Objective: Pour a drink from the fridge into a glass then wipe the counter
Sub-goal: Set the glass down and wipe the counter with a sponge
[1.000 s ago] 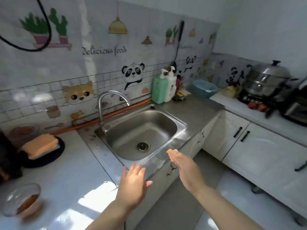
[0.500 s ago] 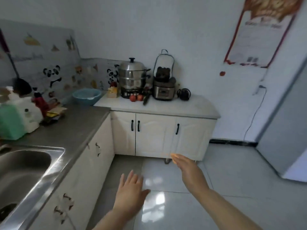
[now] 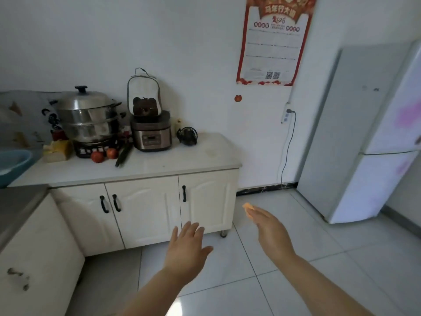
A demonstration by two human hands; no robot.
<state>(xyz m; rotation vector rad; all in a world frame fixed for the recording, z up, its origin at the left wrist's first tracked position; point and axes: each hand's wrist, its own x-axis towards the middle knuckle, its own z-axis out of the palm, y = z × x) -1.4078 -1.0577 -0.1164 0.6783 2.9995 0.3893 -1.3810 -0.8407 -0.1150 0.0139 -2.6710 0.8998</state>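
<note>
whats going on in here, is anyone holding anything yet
A person stands on the kitchen floor with the left hand and right hand held out in front, fingers straight, holding nothing. The fridge stands ahead on the right, and its doors look shut. The counter ahead carries a steamer pot and a rice cooker. No drink or glass is in view, so the pouring has not begun.

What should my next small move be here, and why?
Probably step right toward the fridge and reach the right hand for its upper door. That hand and the left hand are open and empty, and the fridge looks shut and stands apart from both.
</note>
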